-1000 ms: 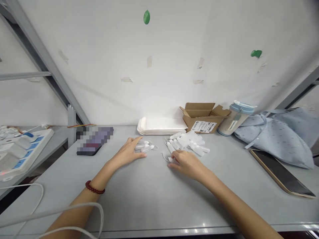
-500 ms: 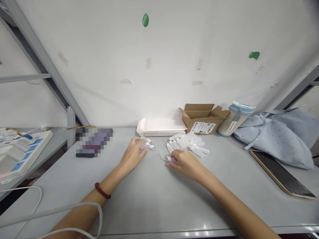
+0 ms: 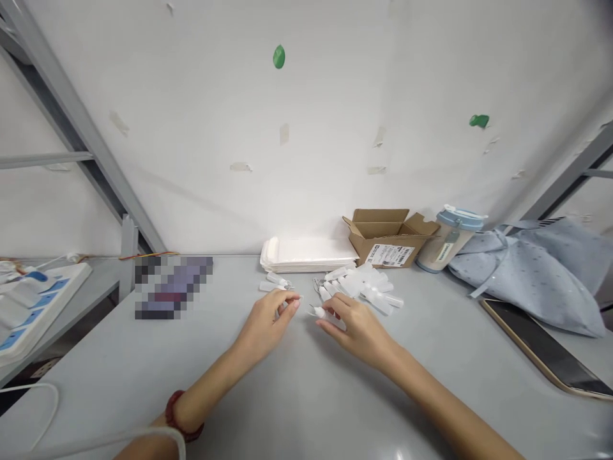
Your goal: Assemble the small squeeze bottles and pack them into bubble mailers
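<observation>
My right hand [image 3: 352, 319] pinches a small white tube-shaped piece [image 3: 320, 312] between thumb and fingers, its thin end pointing left. Facing it, my left hand [image 3: 272, 319] has thumb and forefinger brought close together. A tiny pale bit shows at those fingertips, too small to name. Just behind my right hand lies a pile of similar translucent white pieces [image 3: 364, 279], with thin cords or loops at their left ends. A few more white pieces [image 3: 275, 281] rest on the grey table [image 3: 287, 396] beyond my left hand.
A stack of white padded envelopes [image 3: 311, 251] lies against the wall, beside an open cardboard box [image 3: 387, 239]. Further right are a tumbler [image 3: 450, 239], a blue cloth bag [image 3: 536, 275] and a phone [image 3: 546, 348]. A power strip [image 3: 43, 306] and white cable [image 3: 105, 441] are left.
My left hand has left the small group of white pieces and come right, towards my right hand. The right hand has lifted its white piece slightly. The camera view has shifted a little.
</observation>
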Tool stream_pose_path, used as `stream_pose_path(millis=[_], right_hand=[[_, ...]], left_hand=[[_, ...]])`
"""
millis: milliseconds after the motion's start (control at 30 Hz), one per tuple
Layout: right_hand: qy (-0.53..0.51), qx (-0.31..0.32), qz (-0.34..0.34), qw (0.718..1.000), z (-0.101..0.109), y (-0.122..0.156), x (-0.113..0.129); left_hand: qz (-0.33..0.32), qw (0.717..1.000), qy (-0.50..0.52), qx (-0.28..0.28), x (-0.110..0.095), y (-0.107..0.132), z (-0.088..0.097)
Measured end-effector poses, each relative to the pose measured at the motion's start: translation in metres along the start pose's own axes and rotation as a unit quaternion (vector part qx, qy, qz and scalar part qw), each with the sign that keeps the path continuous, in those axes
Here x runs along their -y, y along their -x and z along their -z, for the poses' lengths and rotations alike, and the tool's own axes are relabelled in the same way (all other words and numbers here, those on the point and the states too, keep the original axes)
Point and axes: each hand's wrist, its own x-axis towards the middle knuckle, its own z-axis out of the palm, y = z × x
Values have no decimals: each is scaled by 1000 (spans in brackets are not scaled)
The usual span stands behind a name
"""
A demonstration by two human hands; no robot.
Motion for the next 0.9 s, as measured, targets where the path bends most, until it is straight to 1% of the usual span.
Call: stream_pose_path(millis=[133,233,333,500,600,900], right_hand=[[2,11,13,1000,0,0,1],[2,10,23,1000,1,0,2],[-6,1,35,999,2,0,3],[-15,-6,53,998,1,-1,4],[-21,-4,59,998,1,0,5],[-20,3,62,998,2,2,8]], left_hand=[[-23,1000,5,-14,2,0,0],[-26,1000,3,-17,1,0,1],[-21,1000,15,1,-3,1,2],[5,995,89,48,-3,0,2],[10,992,108,57,-2,-1,2],[9,991,118,64,-2,0,1]])
